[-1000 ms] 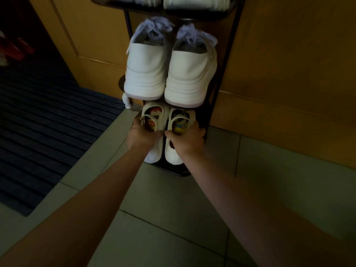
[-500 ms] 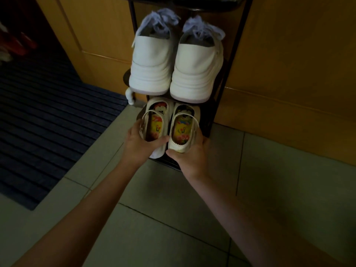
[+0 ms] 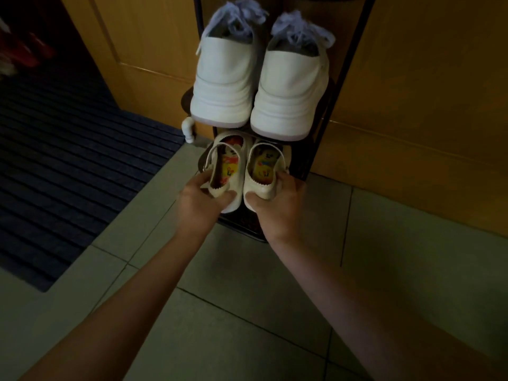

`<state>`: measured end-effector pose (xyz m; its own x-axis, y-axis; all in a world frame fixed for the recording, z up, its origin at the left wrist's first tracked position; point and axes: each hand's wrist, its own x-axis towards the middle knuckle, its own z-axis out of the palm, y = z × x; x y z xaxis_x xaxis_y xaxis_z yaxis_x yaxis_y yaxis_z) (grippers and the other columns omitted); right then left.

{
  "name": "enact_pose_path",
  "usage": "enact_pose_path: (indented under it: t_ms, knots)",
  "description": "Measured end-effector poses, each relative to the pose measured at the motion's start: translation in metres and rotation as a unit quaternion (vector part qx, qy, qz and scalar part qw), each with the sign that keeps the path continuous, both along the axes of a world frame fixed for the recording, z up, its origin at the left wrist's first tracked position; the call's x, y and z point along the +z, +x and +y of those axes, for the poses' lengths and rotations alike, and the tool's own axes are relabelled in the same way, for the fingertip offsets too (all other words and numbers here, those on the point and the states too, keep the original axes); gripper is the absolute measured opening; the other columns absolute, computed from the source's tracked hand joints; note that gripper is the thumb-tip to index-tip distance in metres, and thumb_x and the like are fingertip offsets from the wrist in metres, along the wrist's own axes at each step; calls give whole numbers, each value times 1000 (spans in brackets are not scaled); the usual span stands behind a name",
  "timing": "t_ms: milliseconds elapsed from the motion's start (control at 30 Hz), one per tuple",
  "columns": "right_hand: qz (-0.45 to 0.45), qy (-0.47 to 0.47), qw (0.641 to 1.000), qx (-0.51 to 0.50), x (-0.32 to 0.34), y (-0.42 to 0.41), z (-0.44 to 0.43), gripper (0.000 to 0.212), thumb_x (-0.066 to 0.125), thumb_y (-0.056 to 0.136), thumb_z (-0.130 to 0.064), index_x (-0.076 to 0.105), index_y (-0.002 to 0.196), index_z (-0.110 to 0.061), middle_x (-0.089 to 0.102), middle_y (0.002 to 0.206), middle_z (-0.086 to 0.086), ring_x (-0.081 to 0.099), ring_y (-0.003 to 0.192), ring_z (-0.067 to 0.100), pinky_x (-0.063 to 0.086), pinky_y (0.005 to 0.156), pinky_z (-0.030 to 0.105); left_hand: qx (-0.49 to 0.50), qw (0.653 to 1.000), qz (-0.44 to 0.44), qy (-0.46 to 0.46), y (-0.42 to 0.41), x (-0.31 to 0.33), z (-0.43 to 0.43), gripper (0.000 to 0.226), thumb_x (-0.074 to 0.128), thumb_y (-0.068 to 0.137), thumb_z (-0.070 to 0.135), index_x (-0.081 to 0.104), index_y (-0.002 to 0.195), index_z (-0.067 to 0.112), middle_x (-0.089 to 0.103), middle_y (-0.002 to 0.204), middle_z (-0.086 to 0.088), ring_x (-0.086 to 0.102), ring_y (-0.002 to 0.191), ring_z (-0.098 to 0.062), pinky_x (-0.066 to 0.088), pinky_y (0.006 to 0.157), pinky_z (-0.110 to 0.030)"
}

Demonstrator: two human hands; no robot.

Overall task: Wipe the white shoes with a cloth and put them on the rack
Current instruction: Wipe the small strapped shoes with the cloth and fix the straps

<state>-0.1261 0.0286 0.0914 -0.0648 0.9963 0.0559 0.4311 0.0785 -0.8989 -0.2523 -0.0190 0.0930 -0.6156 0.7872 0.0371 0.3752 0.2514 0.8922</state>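
1. white left strap shoe [image 3: 229, 166] and right strap shoe [image 3: 264, 171] lie heel-out at the front edge of the rack's [image 3: 327, 119] bottom shelf [image 3: 244, 232]; whether they rest on it or hang just above, i cannot tell.
2. left hand [image 3: 202, 204] has its grip clamped on the left heel, right hand [image 3: 275, 207] on the right heel.
3. those heels look thin and soft: a pinch could fold one, dropping a shoe onto the tiled floor [image 3: 247, 284].
4. sneakers [image 3: 225, 78] overhang the shelf above; a steep lift could knock a sole and tip one off.
5. the left shoe's strap [image 3: 217, 149] could snag on the rack.
6. no cloth shows, and both hands are full.
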Motion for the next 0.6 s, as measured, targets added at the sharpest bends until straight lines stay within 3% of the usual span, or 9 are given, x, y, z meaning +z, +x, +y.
enact_pose_path:
  t_ms: [133,267,367,500,600]
  knots:
    - [29,-4,999,-14,8,-4,7,68,79,67,-16,51,130,-11,42,128,8,49,117,24,45,94,25,-1,1000,9,17,-7,1,14,61,75,74,30,55,129,15,64,120,-2,61,104,-15,47,79,-20]
    - [31,4,999,-32,8,-12,14,71,79,68,-16,47,132,-11,40,132,9,48,120,27,45,99,33,-33,999,10,11,-12,0,28,64,74,77,21,49,134,8,56,132,-7,53,120,-18,41,90,-18]
    - [21,14,998,-53,-2,-12,17,75,81,68,-16,45,133,-9,40,132,10,46,121,29,45,102,38,-65,998,2,1,-16,-3,38,63,73,78,18,47,135,7,54,134,-7,51,122,-19,38,91,-15]
    - [5,31,997,-72,-7,-14,18,77,82,67,-17,44,132,-4,40,133,13,42,126,30,41,103,33,-86,996,2,2,-24,-1,55,64,72,79,16,45,136,5,55,132,-15,51,121,-28,41,95,-26]
    - [-12,21,998,-61,-6,-17,24,84,83,66,-22,38,136,-4,35,137,14,37,130,31,40,103,36,-88,996,1,13,-27,-7,60,63,73,78,16,47,134,7,56,130,-9,53,120,-23,42,93,-24]
